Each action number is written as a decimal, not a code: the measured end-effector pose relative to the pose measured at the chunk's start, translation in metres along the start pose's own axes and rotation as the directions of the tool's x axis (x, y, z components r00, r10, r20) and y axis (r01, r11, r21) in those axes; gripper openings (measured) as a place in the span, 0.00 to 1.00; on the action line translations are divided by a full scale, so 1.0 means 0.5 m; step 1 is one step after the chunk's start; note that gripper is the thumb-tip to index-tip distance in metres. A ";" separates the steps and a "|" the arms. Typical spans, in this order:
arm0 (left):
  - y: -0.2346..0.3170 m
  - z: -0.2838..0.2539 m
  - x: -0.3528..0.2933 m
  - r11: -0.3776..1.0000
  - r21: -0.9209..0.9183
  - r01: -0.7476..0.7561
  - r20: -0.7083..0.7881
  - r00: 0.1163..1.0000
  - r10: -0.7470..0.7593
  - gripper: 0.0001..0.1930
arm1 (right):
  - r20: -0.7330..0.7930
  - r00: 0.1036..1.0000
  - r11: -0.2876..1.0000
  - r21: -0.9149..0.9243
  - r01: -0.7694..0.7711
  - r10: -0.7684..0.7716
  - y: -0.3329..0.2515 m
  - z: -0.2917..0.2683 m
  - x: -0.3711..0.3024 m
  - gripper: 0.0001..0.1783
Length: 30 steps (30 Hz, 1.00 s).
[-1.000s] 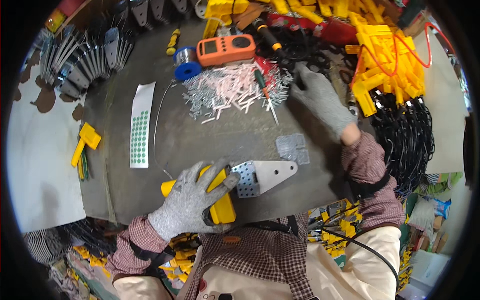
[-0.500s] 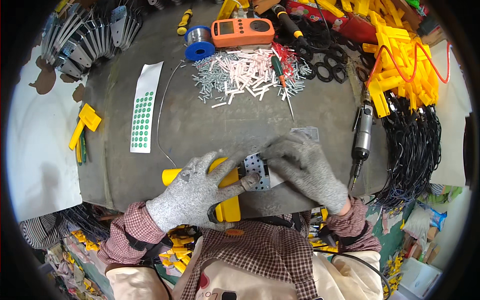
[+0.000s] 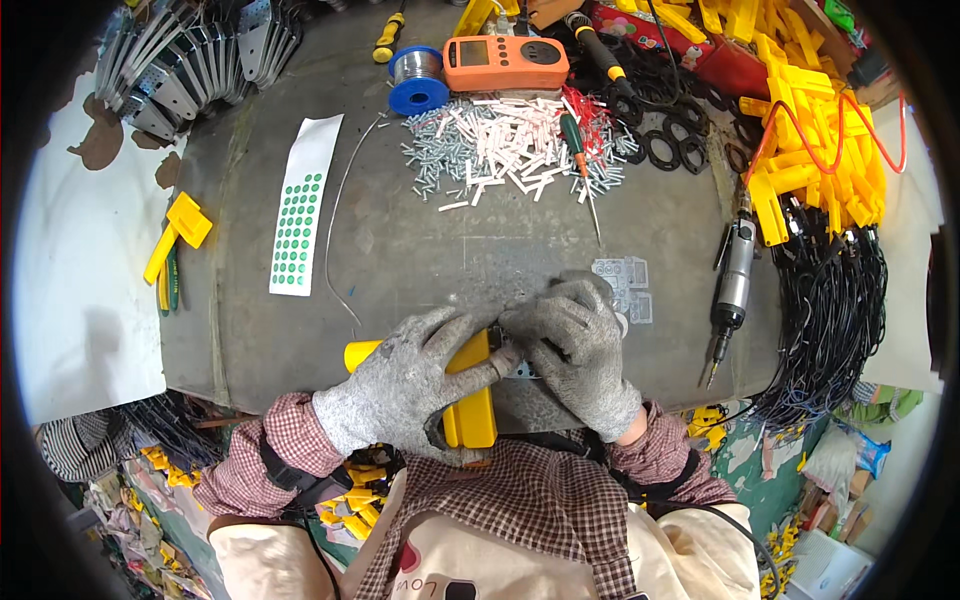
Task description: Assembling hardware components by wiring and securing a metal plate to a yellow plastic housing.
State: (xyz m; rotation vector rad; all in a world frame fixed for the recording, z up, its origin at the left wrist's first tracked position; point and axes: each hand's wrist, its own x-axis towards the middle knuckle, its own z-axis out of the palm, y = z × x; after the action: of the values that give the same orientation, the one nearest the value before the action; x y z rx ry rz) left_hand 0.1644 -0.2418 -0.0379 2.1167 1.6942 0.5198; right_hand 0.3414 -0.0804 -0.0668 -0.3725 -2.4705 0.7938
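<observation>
My left hand (image 3: 395, 385), in a grey knitted glove, is closed around a yellow T-shaped plastic part (image 3: 470, 415) near the front edge of the table. Joined to its right side is a metal plate with holes (image 3: 524, 371), mostly covered by my fingers. Over that plate, my gloved right hand (image 3: 580, 350) has its fingertips pinched together, close to the left thumb and forefinger. What sits between the right fingertips is hidden. Beside the right hand lies a translucent sheet with small printed outlines (image 3: 625, 285). A bit of something white shows behind its knuckles.
Screws (image 3: 430, 150) and pale sleeves (image 3: 515, 140) are heaped at the back, by a screwdriver (image 3: 574, 140), solder spool (image 3: 417, 80) and orange meter (image 3: 505, 65). A power driver (image 3: 735, 275) and black cables (image 3: 830, 310) lie right; a green-dot sticker sheet (image 3: 297, 220) lies left.
My right hand has moved left and inward over the metal plate, covering most of it. More of the translucent sheet shows now. The left hand keeps its hold, and the whole view has shifted slightly.
</observation>
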 end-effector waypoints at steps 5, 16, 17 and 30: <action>0.002 0.004 -0.002 1.000 -0.018 0.012 -0.009 1.000 -0.012 0.50 | -0.016 1.000 0.998 0.061 -0.023 0.024 -0.019 0.008 -0.010 0.19; 0.007 0.008 0.003 1.000 0.021 0.004 0.033 0.999 -0.005 0.48 | -0.043 0.996 0.996 -0.052 -0.074 0.072 -0.042 -0.009 0.004 0.28; 0.006 0.018 -0.001 0.999 0.050 0.012 0.023 1.000 -0.013 0.48 | 0.046 0.998 0.999 -0.002 -0.037 0.037 -0.047 -0.017 0.009 0.28; 0.019 0.012 0.000 0.995 0.099 0.015 0.030 0.999 -0.018 0.50 | 0.095 0.931 0.852 -0.443 -0.278 0.353 0.191 -0.129 0.182 0.15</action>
State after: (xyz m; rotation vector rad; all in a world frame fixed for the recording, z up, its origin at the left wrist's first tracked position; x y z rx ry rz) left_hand 0.1753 -0.2441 -0.0383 2.1654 1.7532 0.4041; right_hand 0.3107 0.0614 -0.0443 -0.9269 -2.7831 0.4102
